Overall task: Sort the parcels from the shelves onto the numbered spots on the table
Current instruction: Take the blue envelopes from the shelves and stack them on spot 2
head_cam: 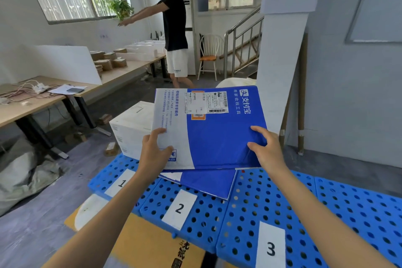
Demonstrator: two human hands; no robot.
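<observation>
A flat blue and white parcel envelope [214, 132] with a shipping label is held above the blue perforated table [282, 198]. My left hand [155, 150] grips its near left edge, thumb on top. My right hand [266, 149] grips its near right corner. Under it, a second blue envelope [208, 182] lies on the table behind the white label "2" [179, 209]. The label "1" [121, 182] sits to the left and the label "3" [270, 248] to the right. A white box [130, 128] stands at the back of spot 1.
A yellow cardboard box [148, 243] lies under the table's near edge. A person in a black shirt [174, 21] stands at the wooden desks [43, 102] on the left. Grey sacks [24, 174] lie on the floor to the left. A white pillar [280, 61] rises at the right.
</observation>
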